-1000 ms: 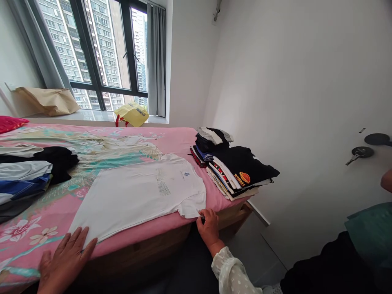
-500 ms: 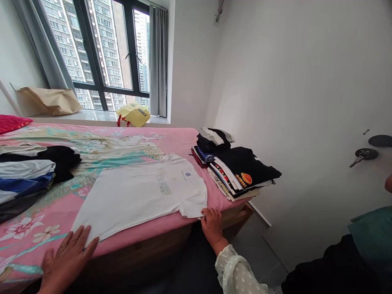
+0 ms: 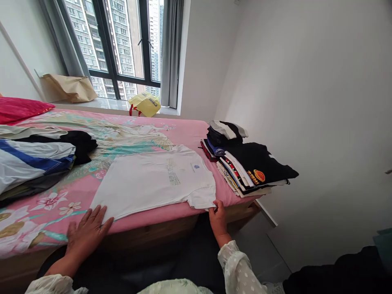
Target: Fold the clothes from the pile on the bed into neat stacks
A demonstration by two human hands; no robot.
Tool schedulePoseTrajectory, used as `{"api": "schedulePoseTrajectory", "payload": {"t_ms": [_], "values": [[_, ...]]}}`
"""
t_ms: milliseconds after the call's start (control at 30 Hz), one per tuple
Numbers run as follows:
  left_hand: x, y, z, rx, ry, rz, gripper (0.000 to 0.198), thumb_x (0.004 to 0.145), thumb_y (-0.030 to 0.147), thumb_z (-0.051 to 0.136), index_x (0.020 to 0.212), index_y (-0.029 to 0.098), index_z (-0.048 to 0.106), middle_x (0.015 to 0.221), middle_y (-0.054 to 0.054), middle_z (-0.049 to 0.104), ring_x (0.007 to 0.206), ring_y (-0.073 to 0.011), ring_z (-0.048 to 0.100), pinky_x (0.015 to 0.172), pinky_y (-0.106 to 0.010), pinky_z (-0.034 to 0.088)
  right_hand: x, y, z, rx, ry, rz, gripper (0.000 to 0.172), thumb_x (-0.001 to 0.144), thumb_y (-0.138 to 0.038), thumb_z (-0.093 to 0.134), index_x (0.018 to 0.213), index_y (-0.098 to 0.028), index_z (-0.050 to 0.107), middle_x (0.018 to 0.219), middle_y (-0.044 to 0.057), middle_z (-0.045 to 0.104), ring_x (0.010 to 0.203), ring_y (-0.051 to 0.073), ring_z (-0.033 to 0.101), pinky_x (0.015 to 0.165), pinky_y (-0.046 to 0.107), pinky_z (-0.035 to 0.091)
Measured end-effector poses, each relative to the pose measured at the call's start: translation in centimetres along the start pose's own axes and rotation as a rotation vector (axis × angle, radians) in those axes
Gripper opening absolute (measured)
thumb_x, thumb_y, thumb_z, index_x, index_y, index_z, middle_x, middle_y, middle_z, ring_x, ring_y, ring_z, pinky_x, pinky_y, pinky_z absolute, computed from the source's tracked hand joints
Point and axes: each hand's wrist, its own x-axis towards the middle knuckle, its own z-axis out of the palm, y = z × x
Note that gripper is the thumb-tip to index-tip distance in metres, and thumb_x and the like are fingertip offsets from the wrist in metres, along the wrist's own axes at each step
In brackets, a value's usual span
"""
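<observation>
A white T-shirt (image 3: 147, 183) lies spread flat on its side along the bed's near edge, its collar end toward the right. Small print and a round blue logo show on its front. My left hand (image 3: 88, 232) rests open, fingers spread, on the bottom hem corner at the left. At the other end, my right hand (image 3: 218, 218) pinches the edge of the near sleeve with thumb and fingers. Beyond that sleeve stands a stack of folded clothes (image 3: 245, 171), topped by a black shirt with an orange emblem.
A loose heap of clothes (image 3: 36, 163) lies on the left of the pink floral bedsheet (image 3: 190, 126). A red pillow (image 3: 24, 109) is behind it. On the windowsill are a brown paper bag (image 3: 72, 87) and a yellow bag (image 3: 145, 104). Dark fabric (image 3: 339, 271) shows at lower right.
The view has shifted left and slightly down, so the scene sits further right and higher. My left hand stays on the hem and my right hand on the sleeve; the shirt lies the same.
</observation>
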Motion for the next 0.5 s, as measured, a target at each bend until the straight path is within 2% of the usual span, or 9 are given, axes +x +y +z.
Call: {"api": "schedulePoseTrajectory", "payload": {"t_ms": [67,200,267,333,400,433,500], "values": [[-0.5,0.2,-0.3,0.045,0.044,-0.002,0.064,0.087,0.05,0.032,0.141,0.016,0.036,0.149,-0.015,0.031,0.14,-0.0328,0.017,0.108,-0.061,0.006,-0.4,0.6,-0.2,0.03,-0.019,0.011,0.027,0.077,-0.028,0.041,0.097,-0.018,0.057,0.091,0.009,0.065,0.085,0.024,0.06,0.075,0.035,0.046],[-1.8,-0.9,-1.0,0.053,0.059,0.105,0.058,0.088,0.049,0.037,0.138,0.02,0.042,0.146,-0.012,0.037,0.139,-0.0311,0.023,0.108,-0.059,0.014,-1.8,2.9,-0.8,0.14,-0.232,0.166,0.041,0.083,-0.034,0.036,0.112,-0.015,0.057,0.071,0.004,0.065,0.06,0.019,0.06,0.061,0.032,0.049],[-2.5,-2.0,-1.5,0.038,0.054,0.171,0.059,0.087,0.052,0.039,0.136,0.02,0.044,0.146,-0.011,0.039,0.138,-0.0291,0.026,0.11,-0.054,0.018,-2.1,4.2,-1.4,0.16,-0.252,0.151,0.043,0.084,-0.038,0.039,0.116,-0.015,0.055,0.077,0.005,0.067,0.064,0.019,0.062,0.063,0.032,0.05],[-3.0,-3.2,-2.0,0.004,0.051,0.239,0.059,0.086,0.055,0.042,0.134,0.021,0.047,0.144,-0.009,0.042,0.136,-0.0272,0.031,0.112,-0.048,0.022,-1.5,5.4,-2.3,0.078,-0.178,0.022,0.038,0.084,-0.037,0.043,0.113,-0.016,0.057,0.089,0.008,0.067,0.078,0.021,0.064,0.072,0.035,0.052],[-3.4,-4.3,-2.5,-0.037,0.053,0.292,0.059,0.084,0.055,0.046,0.132,0.022,0.05,0.142,-0.008,0.045,0.134,-0.0262,0.036,0.113,-0.043,0.024,-0.3,6.2,-3.2,-0.06,-0.12,-0.199,0.033,0.083,-0.032,0.046,0.109,-0.017,0.059,0.099,0.01,0.065,0.092,0.024,0.062,0.084,0.04,0.05],[-3.4,-4.7,-2.7,-0.054,0.056,0.309,0.058,0.084,0.054,0.048,0.131,0.022,0.051,0.141,-0.007,0.046,0.133,-0.0259,0.037,0.112,-0.041,0.026,0.5,6.4,-3.7,-0.124,-0.122,-0.323,0.032,0.082,-0.029,0.046,0.11,-0.018,0.059,0.103,0.011,0.064,0.098,0.025,0.06,0.089,0.043,0.049],[-3.3,-5.4,-2.9,-0.078,0.063,0.33,0.055,0.082,0.051,0.051,0.13,0.024,0.052,0.141,-0.005,0.047,0.133,-0.0255,0.037,0.112,-0.039,0.029,2.3,6.4,-4.4,-0.227,-0.209,-0.559,0.037,0.082,-0.02,0.043,0.117,-0.019,0.056,0.116,0.012,0.06,0.113,0.026,0.054,0.098,0.047,0.044]]}}
